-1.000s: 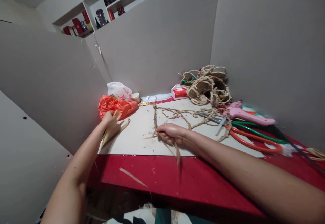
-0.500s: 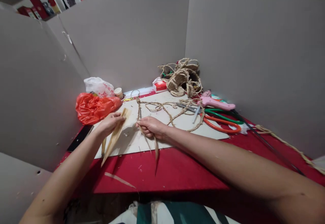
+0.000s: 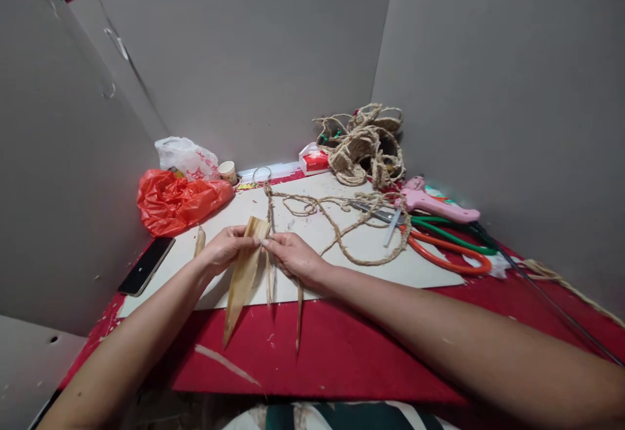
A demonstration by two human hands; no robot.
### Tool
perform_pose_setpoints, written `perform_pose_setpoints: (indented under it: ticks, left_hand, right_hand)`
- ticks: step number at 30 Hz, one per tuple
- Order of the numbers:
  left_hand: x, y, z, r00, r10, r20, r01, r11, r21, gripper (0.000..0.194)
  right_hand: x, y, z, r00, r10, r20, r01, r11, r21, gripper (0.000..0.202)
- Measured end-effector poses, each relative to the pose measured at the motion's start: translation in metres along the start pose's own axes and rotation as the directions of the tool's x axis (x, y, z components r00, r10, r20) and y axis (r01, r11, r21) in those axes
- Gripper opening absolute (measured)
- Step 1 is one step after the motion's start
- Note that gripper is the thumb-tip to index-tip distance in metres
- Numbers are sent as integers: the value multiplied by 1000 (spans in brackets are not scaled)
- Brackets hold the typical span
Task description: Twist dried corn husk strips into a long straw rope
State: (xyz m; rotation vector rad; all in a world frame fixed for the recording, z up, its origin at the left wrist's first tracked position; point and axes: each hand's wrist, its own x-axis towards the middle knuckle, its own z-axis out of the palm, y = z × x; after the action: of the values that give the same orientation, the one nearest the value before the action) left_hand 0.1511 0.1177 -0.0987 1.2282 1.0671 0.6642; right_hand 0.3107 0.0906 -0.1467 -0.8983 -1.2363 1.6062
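Note:
My left hand [image 3: 228, 246] pinches a wide, pale yellow dried leaf strip [image 3: 241, 287] that tapers to a point below it. Right beside it, my right hand [image 3: 291, 255] has its fingers closed on the lower end of a twisted straw cord [image 3: 269, 212]. The two sets of fingertips meet at the leaf strip's edge. Narrow fibre ends hang under my right hand. At its top the cord reaches a thin metal ring [image 3: 262, 175], and more braided cord [image 3: 342, 238] loops across the white board [image 3: 297, 222].
A phone [image 3: 146, 266], an orange plastic bag [image 3: 180, 202] and a paper cup [image 3: 227, 172] are on the left. At the back stand a tissue pack [image 3: 314, 161] and a cord bundle [image 3: 364, 147]. A pink glue gun [image 3: 434, 203] and orange-handled scissors [image 3: 446, 261] lie right.
My left hand has moved right, bringing the leaf strip against the cord at my right fingertips. The camera view has tilted down slightly.

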Motion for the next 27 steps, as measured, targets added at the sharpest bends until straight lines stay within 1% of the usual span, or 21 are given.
perform_pose_setpoints:
  ticks: [4,7,10,12,16,18,22,25,27]
  left_hand:
    - [-4,-1,-8,997,-43,60,39,997,65,31]
    - [-5,-9,-10,994,-59,89,58,998,17,27]
    - [-7,-19,-7,997,-49,67,54,996,-72,30]
    - [-9,-25,-4,999,-26,37,30,993,-117,33]
    - [-14,-30,2,1000,19,-6,-20,983,-181,33]
    - [-15,-30,1,1000,6,-24,-11,983,-185,33]
    - [-12,-31,-3,1000,-3,-27,-1,992,-129,34]
    - [-10,-32,-2,1000,21,-19,-23,993,-119,34]
    - [-11,-30,1,998,60,-14,-61,991,-119,34]
  right_hand:
    - [-1,2,2,1000,29,0,-29,1000,-2,33]
    - [-1,4,4,999,46,7,-46,999,-2,33]
    - [-1,4,6,998,67,-12,-68,998,-14,35]
    - [-1,3,7,997,79,-23,-80,997,-14,36]
    - [-1,3,8,998,62,-20,-61,998,13,34]
    - [0,3,8,999,44,-13,-43,999,19,32]
    - [1,3,9,1000,29,-1,-29,1000,1,28]
    - [1,1,10,999,37,-19,-37,999,2,24]
    - [2,-1,11,997,50,-53,-51,999,-13,22]
